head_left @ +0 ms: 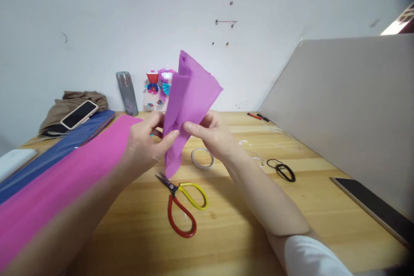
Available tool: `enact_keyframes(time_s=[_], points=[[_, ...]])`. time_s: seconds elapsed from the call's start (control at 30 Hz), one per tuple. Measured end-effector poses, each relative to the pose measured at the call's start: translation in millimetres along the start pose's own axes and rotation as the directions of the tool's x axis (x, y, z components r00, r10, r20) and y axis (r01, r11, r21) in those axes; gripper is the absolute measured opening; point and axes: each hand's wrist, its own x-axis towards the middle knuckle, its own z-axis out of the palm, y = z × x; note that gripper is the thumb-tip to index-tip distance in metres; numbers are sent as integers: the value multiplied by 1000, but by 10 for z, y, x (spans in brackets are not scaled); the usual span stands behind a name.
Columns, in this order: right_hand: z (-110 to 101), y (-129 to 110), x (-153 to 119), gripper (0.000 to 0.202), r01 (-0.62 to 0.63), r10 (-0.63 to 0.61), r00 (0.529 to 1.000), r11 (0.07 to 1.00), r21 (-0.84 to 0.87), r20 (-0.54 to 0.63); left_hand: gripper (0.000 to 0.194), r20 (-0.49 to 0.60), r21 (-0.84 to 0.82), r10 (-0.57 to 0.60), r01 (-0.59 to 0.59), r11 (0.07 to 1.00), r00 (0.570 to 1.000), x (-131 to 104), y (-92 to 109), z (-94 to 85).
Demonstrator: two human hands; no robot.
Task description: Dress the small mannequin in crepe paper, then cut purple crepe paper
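Between my two hands a sheet of purple crepe paper is held up, rolled or folded into a cone that fans out at the top and narrows below. My left hand pinches its left side, thumb in front and fingers behind. On the right side my right hand grips it with the thumb pressed on the front. Under the paper's lower tip lie scissors with one red and one yellow handle, on the wooden table. A roll of tape rests just behind them.
At left are a long pink paper sheet, a blue strip, a phone, brown cloth and a grey bottle. Small paper crafts stand by the wall. Black bands and a dark tablet-like slab lie right, beside a grey panel.
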Motion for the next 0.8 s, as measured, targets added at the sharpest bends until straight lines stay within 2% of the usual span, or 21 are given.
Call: enact_keyframes(time_s=[0.1,0.23,0.33,0.4,0.53,0.6,0.67,0.73,0.8], points=[[-22,-14,-2,37,58,-60,996,998,27,70,21,93,121,129,-140,983,987,-1,110,-80],[-28,1,13,45,149,-157,981,986,70,116,31,119,379,219,-248,891,968,-31,196,-129],[20,22,18,53,166,-168,985,985,43,43,41,117,530,276,-295,795,954,-76,207,-82],[61,33,14,55,148,-148,988,989,24,-34,43,128,574,334,-344,743,934,-104,197,-38],[101,58,18,47,107,-102,989,994,35,-109,34,136,555,391,-397,731,910,-108,164,-17],[92,78,34,44,97,-93,987,995,27,-131,29,77,526,367,-350,775,927,-79,138,-44],[76,97,53,44,91,-86,984,996,24,-158,33,-26,454,292,-249,856,956,-34,92,-76],[63,110,68,42,81,-74,982,996,36,-176,48,-109,298,138,-100,949,984,21,21,-99],[60,113,74,40,72,-60,982,995,62,-178,63,-84,48,-60,64,997,995,73,-60,-111]])
